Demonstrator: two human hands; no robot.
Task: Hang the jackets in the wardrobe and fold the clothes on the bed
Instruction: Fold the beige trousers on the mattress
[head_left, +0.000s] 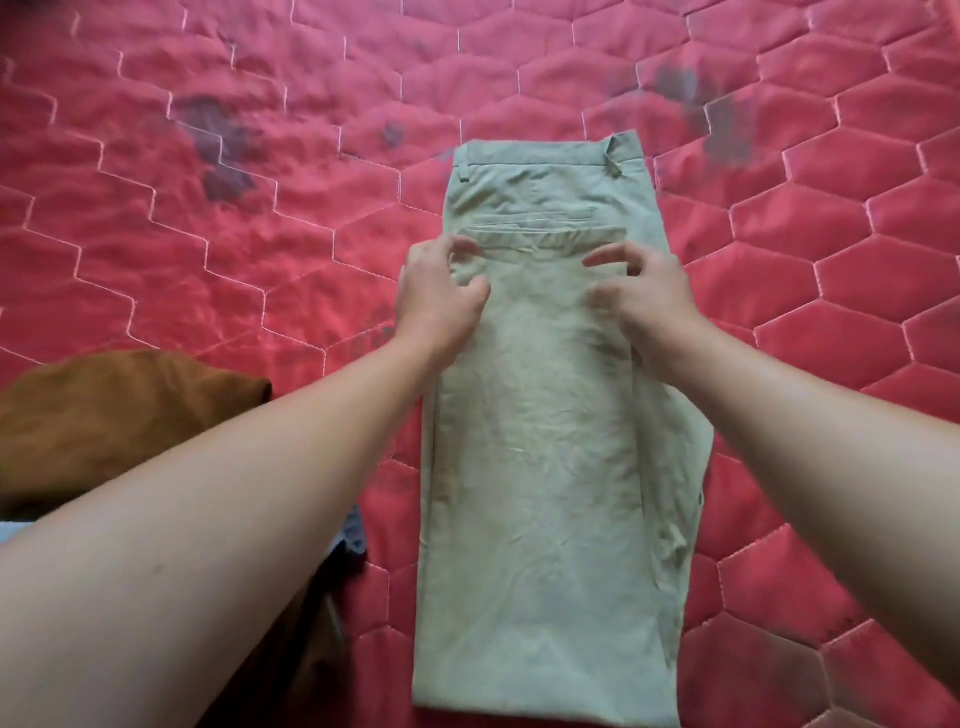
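Pale khaki trousers (550, 467) lie flat on the red quilted bed (208, 249), folded lengthwise, with the waistband at the far end and a back pocket facing up. My left hand (439, 299) rests over the trousers' left edge just below the pocket, fingers curled and spread. My right hand (644, 293) hovers over the right side at the same height, fingers apart. Neither hand grips the cloth.
A brown garment (119, 421) lies bunched at the left near my left forearm, with a bit of blue cloth (353, 532) and dark fabric beneath it. Dark grey stains mark the quilt at the far left and far right.
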